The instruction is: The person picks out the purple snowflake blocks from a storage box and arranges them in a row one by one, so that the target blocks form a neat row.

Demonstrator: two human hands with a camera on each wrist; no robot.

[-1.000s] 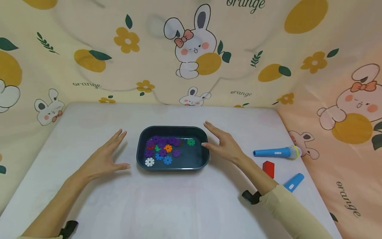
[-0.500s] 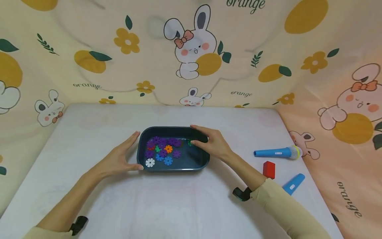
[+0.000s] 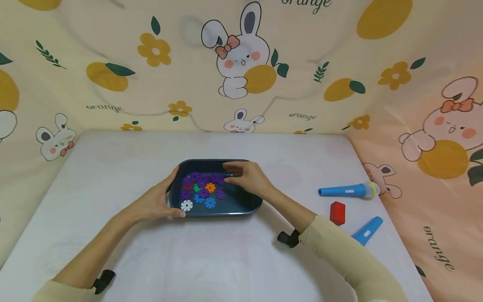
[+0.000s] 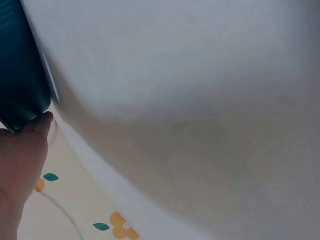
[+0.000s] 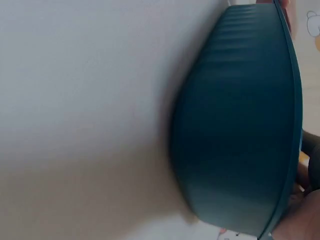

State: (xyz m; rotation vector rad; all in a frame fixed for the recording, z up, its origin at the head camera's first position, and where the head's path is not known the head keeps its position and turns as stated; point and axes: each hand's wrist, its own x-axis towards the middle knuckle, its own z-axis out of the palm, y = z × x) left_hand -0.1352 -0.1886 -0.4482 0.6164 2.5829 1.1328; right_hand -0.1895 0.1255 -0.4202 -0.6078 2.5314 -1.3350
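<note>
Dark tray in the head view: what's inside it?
Inside the tray lie toothed discs: purple, blue, green, red, orange and white. The right hand covers part of the tray; anything beneath is hidden.

Beige sleeves (image 3: 332, 243) (black wrist cameras (image 3: 289, 239)).

Glossy plastic tray (image 3: 234, 213), matt cloth backdrop (image 3: 302, 54), smooth plastic discs (image 3: 210, 203)

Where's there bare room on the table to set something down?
Bare: the table in front of the tray, between the forearms; also behind the tray, up to the cloth. Crowded: the right edge, with microphone, block and blue handle, and the tray's left half, with discs.
</note>
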